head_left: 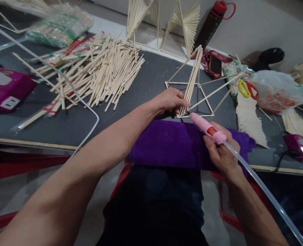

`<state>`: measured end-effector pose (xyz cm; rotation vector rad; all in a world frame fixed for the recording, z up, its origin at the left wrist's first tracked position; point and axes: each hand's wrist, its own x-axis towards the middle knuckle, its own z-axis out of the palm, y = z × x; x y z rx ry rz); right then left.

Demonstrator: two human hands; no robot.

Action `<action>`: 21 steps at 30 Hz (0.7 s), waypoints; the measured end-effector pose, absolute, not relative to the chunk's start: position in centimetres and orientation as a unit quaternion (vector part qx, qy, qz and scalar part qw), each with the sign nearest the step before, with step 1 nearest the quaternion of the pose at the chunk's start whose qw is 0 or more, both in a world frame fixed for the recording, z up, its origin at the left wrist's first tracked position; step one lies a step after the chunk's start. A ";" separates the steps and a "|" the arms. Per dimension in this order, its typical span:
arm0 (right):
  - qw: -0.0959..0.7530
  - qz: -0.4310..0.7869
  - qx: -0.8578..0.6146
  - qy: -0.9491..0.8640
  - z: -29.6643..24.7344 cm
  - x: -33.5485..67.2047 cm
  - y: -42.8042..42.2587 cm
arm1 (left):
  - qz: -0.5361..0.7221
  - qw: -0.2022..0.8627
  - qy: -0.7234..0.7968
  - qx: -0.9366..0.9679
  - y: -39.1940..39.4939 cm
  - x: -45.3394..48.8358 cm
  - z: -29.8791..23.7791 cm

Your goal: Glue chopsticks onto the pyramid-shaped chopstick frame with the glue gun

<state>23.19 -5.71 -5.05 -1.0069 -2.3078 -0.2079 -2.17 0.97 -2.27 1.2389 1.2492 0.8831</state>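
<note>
My left hand (169,101) is closed on the lower ends of several wooden sticks leaning in a stick frame (192,85) on the dark table. My right hand (221,152) grips a pink-wrapped glue tool (208,127) with a clear glue stick (264,191) trailing from its back end. The tool's tip touches the frame's front bottom edge beside my left fingers. A purple cloth (177,143) lies under both hands at the table's front edge.
A big pile of loose chopsticks (100,71) lies at the left, with packets behind. A magenta glue gun (5,90) and white cable (71,89) sit far left. Finished stick fans (182,24), a bottle (210,24), scissors (246,88), a plastic bag (279,90) and another magenta gun (298,147) are right.
</note>
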 end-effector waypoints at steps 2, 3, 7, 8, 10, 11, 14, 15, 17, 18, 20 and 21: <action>0.293 -0.086 -0.391 -0.868 -5.1 23.2 -5.7 | 0.373 0.556 0.526 0.525 1.0 -2.2 -2.3; 0.290 -0.087 -0.395 -0.867 -5.1 23.2 -5.7 | 0.373 0.556 0.526 0.525 1.0 -2.2 -2.2; 0.291 -0.067 -0.406 -0.864 -5.0 23.0 -5.8 | 0.371 0.555 0.526 0.526 1.0 -2.3 -2.2; 0.290 -0.061 -0.408 -0.863 -4.9 23.0 -5.8 | 0.371 0.556 0.526 0.526 1.0 -2.3 -2.2; 0.283 -0.052 -0.415 -0.863 -4.9 22.9 -5.8 | 0.371 0.557 0.526 0.525 0.9 -2.3 -2.2; 0.280 -0.050 -0.419 -0.862 -4.9 22.9 -5.8 | 0.370 0.556 0.527 0.525 0.9 -2.3 -2.2; 0.275 -0.046 -0.420 -0.864 -4.9 22.9 -5.8 | 0.369 0.554 0.530 0.526 0.9 -2.3 -2.1; 0.275 -0.046 -0.418 -0.864 -4.9 22.9 -5.8 | 0.367 0.553 0.531 0.526 0.9 -2.3 -2.1; 0.275 -0.047 -0.417 -0.865 -4.9 23.0 -5.7 | 0.364 0.553 0.532 0.528 0.9 -2.3 -2.1; 0.276 -0.049 -0.417 -0.865 -5.0 23.0 -5.7 | 0.364 0.553 0.531 0.529 0.9 -2.3 -2.2; 0.282 -0.053 -0.412 -0.865 -5.0 23.0 -5.7 | 0.368 0.551 0.528 0.531 0.9 -2.3 -2.3; 0.286 -0.055 -0.407 -0.866 -5.0 23.0 -5.7 | 0.370 0.550 0.526 0.532 0.9 -2.3 -2.3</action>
